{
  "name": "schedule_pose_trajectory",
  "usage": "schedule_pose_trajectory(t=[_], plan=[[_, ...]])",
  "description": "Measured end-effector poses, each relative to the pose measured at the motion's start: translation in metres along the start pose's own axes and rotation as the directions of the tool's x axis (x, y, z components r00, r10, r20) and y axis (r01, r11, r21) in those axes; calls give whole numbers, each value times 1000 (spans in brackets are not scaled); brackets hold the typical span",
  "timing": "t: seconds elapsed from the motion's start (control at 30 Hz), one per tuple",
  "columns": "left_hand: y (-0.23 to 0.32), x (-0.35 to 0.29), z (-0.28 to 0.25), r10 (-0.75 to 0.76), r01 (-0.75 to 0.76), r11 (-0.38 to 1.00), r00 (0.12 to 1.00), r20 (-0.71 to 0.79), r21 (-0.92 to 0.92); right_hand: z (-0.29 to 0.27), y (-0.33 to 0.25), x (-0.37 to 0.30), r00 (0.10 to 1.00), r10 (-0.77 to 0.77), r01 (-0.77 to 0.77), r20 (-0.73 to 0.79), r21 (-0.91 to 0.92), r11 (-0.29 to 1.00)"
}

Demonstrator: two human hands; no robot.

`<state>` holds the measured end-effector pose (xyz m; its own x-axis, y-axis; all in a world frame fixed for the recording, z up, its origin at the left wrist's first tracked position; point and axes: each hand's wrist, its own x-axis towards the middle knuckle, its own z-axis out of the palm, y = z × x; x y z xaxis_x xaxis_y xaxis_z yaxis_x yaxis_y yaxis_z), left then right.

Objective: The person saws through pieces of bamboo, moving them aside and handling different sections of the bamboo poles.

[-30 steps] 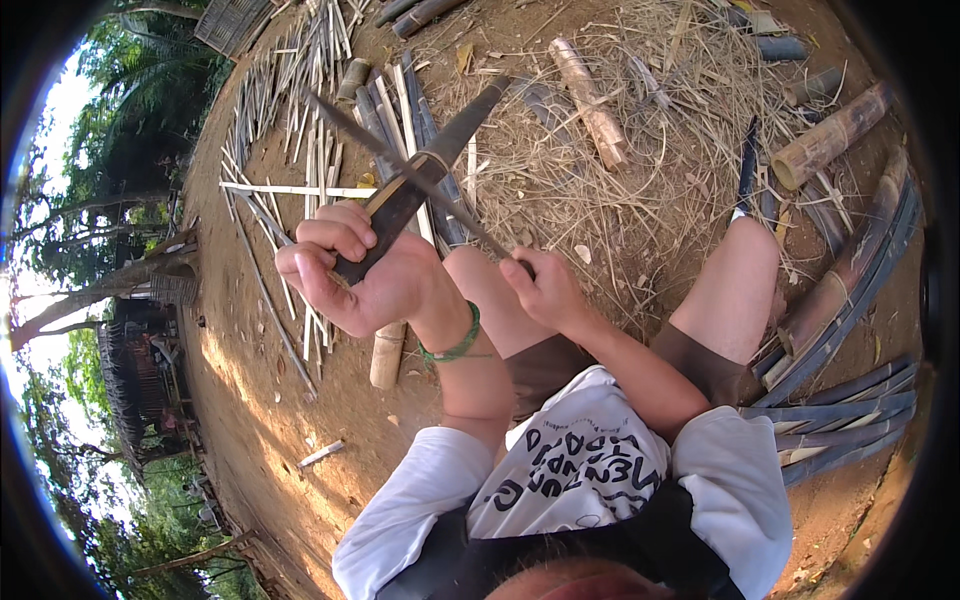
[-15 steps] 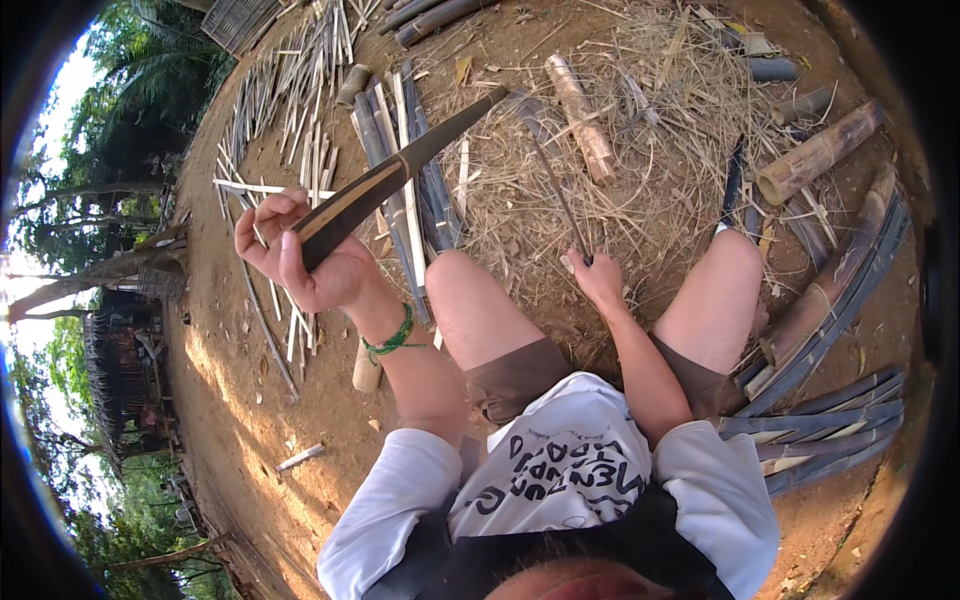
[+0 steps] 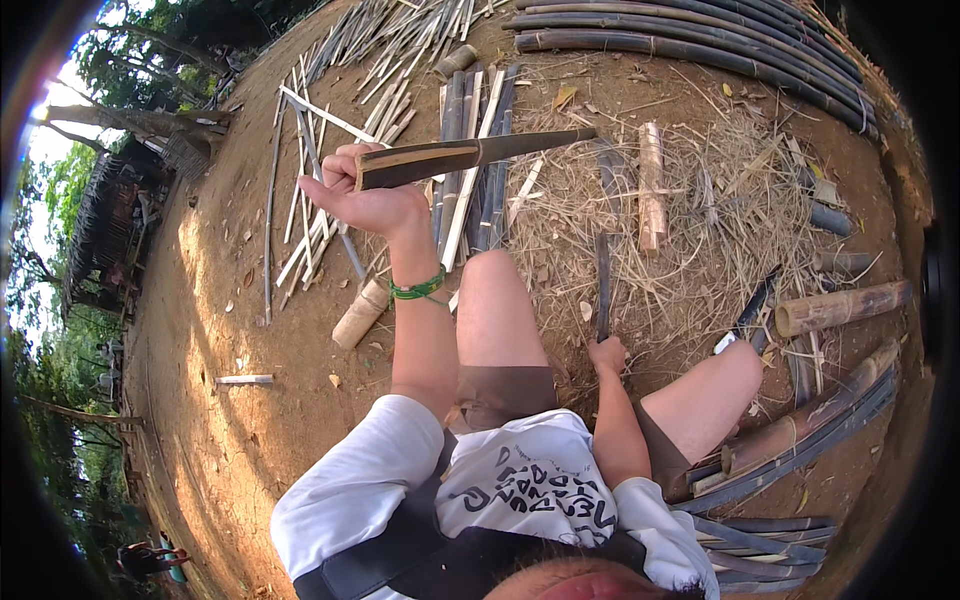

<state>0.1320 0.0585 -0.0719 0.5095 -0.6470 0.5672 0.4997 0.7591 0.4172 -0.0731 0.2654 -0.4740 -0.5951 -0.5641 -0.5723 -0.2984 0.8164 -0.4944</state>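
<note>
Left hand clenched round knife handle, raised clear of knees — blade level over straw. Right hand grips dark bamboo strip upright between knees — steadied on ground.

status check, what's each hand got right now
Left hand raised, gripping long knife by its handle. Right hand low between the knees, holding thin bamboo strip upright. Straw litter underfoot, nothing between blade and strip.

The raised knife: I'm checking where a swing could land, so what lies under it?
Under the knife in the left hand lie split bamboo strips on dirt, with dry shavings to the right. The strips' parts behind the blade are hidden.
</note>
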Motion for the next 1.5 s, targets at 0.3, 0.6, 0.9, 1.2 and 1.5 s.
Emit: schedule_pose_trajectory(t=[0.3, 0.6, 0.9, 1.2, 1.5], plan=[[2, -41, 44, -21, 9, 998, 975, 223, 57, -5, -27, 3, 998, -69, 67, -13, 455, 888], [20, -191, 59, 90, -197, 980, 611, 786, 41, -138, -107, -76, 856, -516, -68, 39, 997, -38], [36, -271, -24, -82, -117, 985, 320, 944, 125, -181, -83, -96, 898, -424, 20, 118, 951, 308], [26, -278, -56, -981, 789, 24, 138, -139, 614, -139, -51, -80, 887, -460, 313, -25, 767, 561], [18, -292, -76, -969, 874, -224, -154, -192, 431, -125, -55, -93, 905, -418, 243, 77, 714, 657]])
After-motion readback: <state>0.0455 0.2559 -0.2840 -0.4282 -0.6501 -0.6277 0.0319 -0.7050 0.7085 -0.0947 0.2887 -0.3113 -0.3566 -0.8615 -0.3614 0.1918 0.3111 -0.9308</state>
